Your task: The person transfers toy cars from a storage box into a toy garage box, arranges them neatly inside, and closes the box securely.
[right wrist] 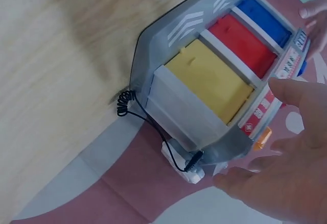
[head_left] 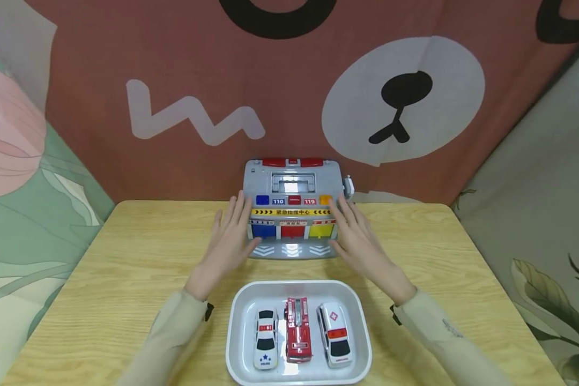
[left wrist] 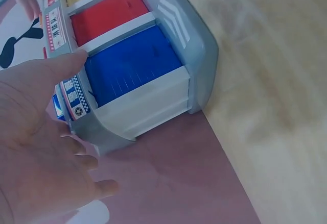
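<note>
A grey toy emergency station [head_left: 258, 185] stands at the back of the table, its blue door [head_left: 264, 231], red door [head_left: 292, 231] and yellow door [head_left: 321, 230] all closed. My left hand [head_left: 225, 241] is at the station's left side, fingers straight and thumb spread toward the front. On the opposite side my right hand [head_left: 362, 238] mirrors it, fingers extended. In the left wrist view, the left thumb overlaps the frame by the blue door. A white handset [right wrist: 184, 169] with a coiled black cord [right wrist: 125, 103] hangs on the station's right side. Neither hand grips anything.
Nearer on the wooden table [head_left: 149, 257] sits a white tray [head_left: 294, 283] between my forearms. It holds a toy police car [head_left: 266, 356], a red fire truck [head_left: 298, 343] and a toy ambulance [head_left: 335, 323] side by side. A brown printed cloth [head_left: 198, 171] hangs directly behind the station.
</note>
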A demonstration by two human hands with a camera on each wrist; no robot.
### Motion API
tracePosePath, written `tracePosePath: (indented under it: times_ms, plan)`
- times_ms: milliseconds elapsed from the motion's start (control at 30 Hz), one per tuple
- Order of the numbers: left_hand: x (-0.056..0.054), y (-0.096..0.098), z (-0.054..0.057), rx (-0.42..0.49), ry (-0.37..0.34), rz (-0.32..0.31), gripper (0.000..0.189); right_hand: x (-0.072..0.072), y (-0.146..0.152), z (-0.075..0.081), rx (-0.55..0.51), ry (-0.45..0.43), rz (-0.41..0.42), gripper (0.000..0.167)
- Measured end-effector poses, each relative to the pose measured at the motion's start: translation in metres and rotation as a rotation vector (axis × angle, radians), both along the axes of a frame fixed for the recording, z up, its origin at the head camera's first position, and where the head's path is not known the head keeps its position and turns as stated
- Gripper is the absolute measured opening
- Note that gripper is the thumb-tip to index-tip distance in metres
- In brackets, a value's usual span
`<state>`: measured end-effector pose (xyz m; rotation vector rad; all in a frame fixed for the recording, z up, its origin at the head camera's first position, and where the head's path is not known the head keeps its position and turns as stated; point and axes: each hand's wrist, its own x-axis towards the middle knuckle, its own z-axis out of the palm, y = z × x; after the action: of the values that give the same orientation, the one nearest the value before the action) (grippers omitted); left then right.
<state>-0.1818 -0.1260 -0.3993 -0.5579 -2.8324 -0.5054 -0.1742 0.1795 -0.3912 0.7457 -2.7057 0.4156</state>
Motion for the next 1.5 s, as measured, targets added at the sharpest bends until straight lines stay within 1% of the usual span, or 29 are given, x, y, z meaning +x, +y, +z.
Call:
tracePosePath:
  times_ms: [133,233,333,433,500,600,733,833,933,967,1133,1233,1367,1500]
  plan:
    - [-0.015,0.004,0.003,-0.031,0.000,-0.008,0.097,-0.013,-0.007,0.001,0.020,0.015,0.006,0.092]
    - [-0.025,0.006,0.004,-0.050,0.004,0.005,0.100,-0.023,-0.011,0.000,0.025,0.049,0.016,0.092]
    - [-0.033,0.007,0.003,-0.053,0.030,0.011,0.103,-0.032,-0.013,-0.003,0.033,0.087,0.019,0.092]
    - [-0.040,0.007,-0.001,-0.047,0.080,0.009,0.105,-0.040,-0.013,-0.009,0.044,0.103,0.006,0.094]
    - [-0.043,0.008,-0.004,-0.043,0.111,0.005,0.107,-0.044,-0.012,-0.013,0.042,0.104,-0.006,0.096]
    - [-0.045,0.010,-0.009,-0.030,0.144,0.006,0.107,-0.048,-0.010,-0.019,0.024,0.116,-0.018,0.098]
    - [-0.046,0.014,-0.014,0.002,0.161,0.004,0.106,-0.050,-0.007,-0.024,-0.007,0.147,-0.017,0.098]
    - [-0.048,0.016,-0.014,0.031,0.161,-0.013,0.106,-0.052,-0.005,-0.025,-0.014,0.153,-0.023,0.097]
    - [-0.051,0.017,-0.012,0.046,0.137,-0.035,0.106,-0.054,-0.004,-0.023,-0.007,0.127,-0.025,0.098]
    - [-0.052,0.017,-0.010,0.036,0.129,-0.038,0.105,-0.055,-0.004,-0.021,-0.002,0.113,-0.024,0.097]
    - [-0.056,0.014,0.000,-0.056,0.108,-0.034,0.103,-0.060,-0.009,-0.011,0.055,0.068,-0.001,0.089]
    - [-0.058,0.012,0.005,-0.091,0.089,-0.035,0.103,-0.062,-0.013,-0.005,0.087,0.053,0.031,0.086]
    - [-0.058,0.011,0.004,-0.088,0.040,-0.024,0.106,-0.065,-0.016,-0.002,0.102,-0.005,0.070,0.086]
    - [-0.061,0.013,0.001,-0.054,0.030,-0.017,0.106,-0.068,-0.015,0.003,0.130,-0.069,0.073,0.085]
